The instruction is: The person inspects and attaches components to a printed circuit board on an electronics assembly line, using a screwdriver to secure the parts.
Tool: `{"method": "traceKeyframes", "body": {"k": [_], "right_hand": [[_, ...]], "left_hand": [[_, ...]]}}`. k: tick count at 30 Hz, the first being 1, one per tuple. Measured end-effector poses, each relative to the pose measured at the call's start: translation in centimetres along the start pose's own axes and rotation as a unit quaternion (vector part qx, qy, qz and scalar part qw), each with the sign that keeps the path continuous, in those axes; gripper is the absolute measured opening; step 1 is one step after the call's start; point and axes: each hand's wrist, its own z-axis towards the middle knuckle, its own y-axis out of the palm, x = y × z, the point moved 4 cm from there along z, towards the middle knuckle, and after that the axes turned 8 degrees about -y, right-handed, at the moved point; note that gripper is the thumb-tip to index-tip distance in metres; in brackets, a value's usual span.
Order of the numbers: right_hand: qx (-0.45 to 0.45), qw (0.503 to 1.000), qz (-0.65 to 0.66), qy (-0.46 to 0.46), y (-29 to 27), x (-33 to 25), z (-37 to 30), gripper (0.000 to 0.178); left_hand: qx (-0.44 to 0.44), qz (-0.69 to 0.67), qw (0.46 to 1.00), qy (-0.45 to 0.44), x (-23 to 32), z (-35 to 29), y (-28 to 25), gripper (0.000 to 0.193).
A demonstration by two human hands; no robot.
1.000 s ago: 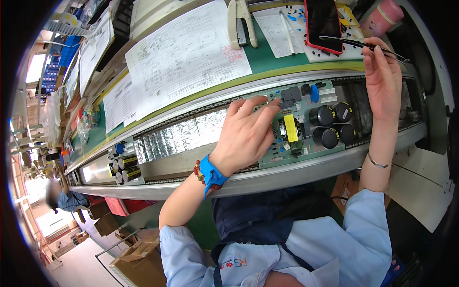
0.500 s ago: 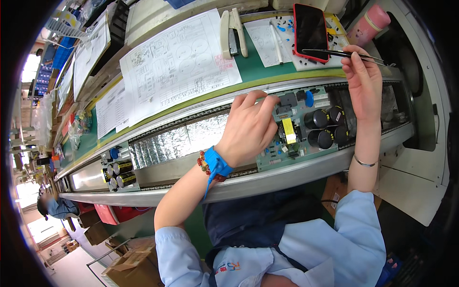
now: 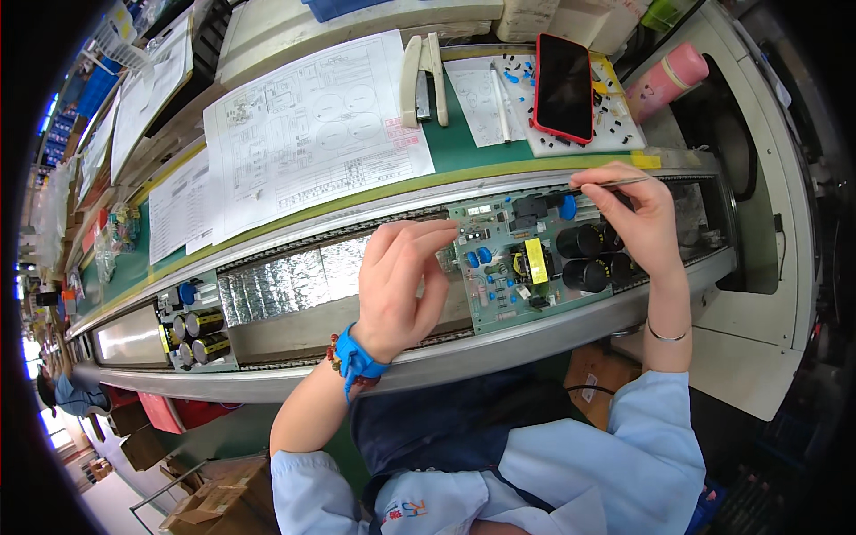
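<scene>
A green circuit board (image 3: 493,239) lies flat in a metal conveyor track (image 3: 553,328), at 3 o'clock from the left hand (image 3: 399,285). That hand is loosely unfolded, thumb apart from the bent fingers, its fingertips at the board's near-left edge toward 10 o'clock; whether they touch it cannot be told. The right hand (image 3: 637,218), at 2 o'clock of the board, pinches slim tweezers (image 3: 629,181) between thumb and fingers; whether their tips hold anything is too small to tell. On the board, a yellow-wrapped component (image 3: 535,260) sits near the middle, with black capacitors (image 3: 584,275) on its 3 o'clock side and a blue disc (image 3: 568,207) toward 1 o'clock. A red-edged phone (image 3: 564,89) rests at 12 o'clock from the board, on a white tray (image 3: 629,140) strewn with small parts. From the left hand, a cream stapler (image 3: 411,85) lies at 12 o'clock, a printed drawing (image 3: 312,125) at 11, and a second board (image 3: 209,290) at 9.
</scene>
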Motion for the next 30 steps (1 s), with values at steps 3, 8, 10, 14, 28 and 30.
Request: {"method": "traceKeyframes", "body": {"k": [3,8,10,14,28,30], "right_hand": [[-0.034,0.998,-0.058,-0.017,0.1,-1.0,0.1,0.011],[-0.036,0.996,-0.069,-0.038,0.3,-2.2,-0.2,0.012],[-0.052,0.995,-0.062,-0.052,0.7,-2.8,-0.3,0.012],[-0.065,0.994,-0.088,-0.018,0.7,-2.8,-0.5,0.012],[0.06,0.987,-0.15,-0.002,-2.9,-0.9,-0.8,0.011],[0.068,0.983,-0.166,0.027,-3.3,-0.4,-1.1,0.011]], "left_hand": [[0.014,-0.013,1.0,0.004,-0.2,0.0,-0.2,0.041],[0.015,-0.029,0.999,-0.012,-0.8,-0.3,-0.5,0.039],[0.019,-0.035,0.999,-0.014,-0.9,-0.3,-0.6,0.039],[0.015,-0.052,0.998,-0.026,-1.0,-0.2,-0.6,0.038],[0.012,-0.066,0.997,-0.041,-0.8,-0.4,-0.4,0.034],[0.009,-0.072,0.997,-0.039,-0.5,-0.3,-0.2,0.033]]}}
